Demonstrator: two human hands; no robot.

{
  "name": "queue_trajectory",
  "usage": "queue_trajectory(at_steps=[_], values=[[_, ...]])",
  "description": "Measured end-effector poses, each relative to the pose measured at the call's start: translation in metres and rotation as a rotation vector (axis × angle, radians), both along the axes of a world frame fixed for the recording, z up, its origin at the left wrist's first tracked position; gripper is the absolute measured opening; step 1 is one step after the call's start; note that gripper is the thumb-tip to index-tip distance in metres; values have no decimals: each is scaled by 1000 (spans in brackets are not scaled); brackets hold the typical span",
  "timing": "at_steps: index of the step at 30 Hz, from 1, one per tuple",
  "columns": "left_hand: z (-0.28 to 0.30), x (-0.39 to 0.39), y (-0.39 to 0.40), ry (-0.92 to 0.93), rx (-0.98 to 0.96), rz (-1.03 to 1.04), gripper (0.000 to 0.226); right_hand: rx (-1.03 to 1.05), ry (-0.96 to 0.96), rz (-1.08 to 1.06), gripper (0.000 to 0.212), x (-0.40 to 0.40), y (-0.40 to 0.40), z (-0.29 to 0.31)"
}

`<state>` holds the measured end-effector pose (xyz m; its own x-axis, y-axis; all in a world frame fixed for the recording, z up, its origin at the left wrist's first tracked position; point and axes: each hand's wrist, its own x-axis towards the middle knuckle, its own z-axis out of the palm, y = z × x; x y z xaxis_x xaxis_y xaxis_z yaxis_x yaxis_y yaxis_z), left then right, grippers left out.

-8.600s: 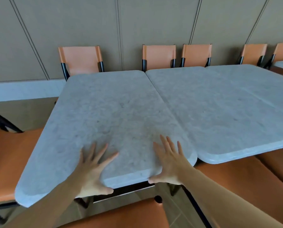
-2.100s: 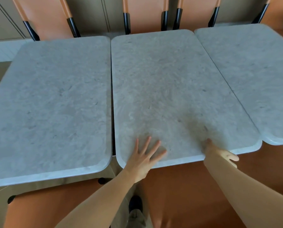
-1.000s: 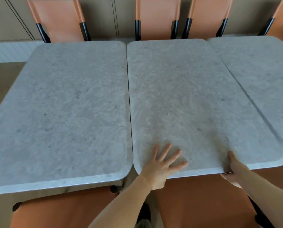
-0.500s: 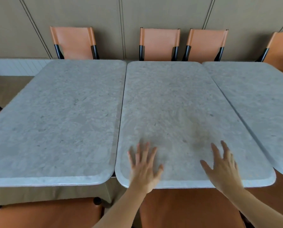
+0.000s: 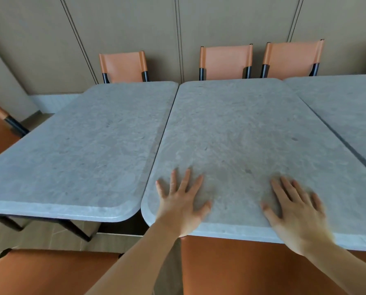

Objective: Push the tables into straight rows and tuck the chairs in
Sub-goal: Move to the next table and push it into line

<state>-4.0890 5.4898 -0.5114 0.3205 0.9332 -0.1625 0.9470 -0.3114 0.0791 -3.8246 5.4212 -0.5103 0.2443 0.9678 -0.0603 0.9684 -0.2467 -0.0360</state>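
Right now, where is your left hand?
In the head view, the left hand lies flat, fingers spread, on the near left corner of the middle table, close to the seam with the left table; the right hand presses the same near edge.

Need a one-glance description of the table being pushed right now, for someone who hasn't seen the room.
Along the panelled wall runs a row of grey stone-topped tables. Take the middle table, with two orange chairs side by side behind it. Only it has the left hand and right hand flat on its near edge.
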Motion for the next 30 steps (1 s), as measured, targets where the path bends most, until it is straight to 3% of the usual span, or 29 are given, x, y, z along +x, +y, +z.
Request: queue_trajectory(at_steps=[9, 24, 30], values=[[0, -1, 2, 18, 13, -6, 72, 24, 7, 0, 79, 1, 2, 2], [-1, 2, 20, 22, 24, -6, 73, 58, 61, 9, 78, 4, 16, 5], [4, 3, 18, 39, -11, -10, 74, -45, 118, -21, 85, 2, 16, 13]])
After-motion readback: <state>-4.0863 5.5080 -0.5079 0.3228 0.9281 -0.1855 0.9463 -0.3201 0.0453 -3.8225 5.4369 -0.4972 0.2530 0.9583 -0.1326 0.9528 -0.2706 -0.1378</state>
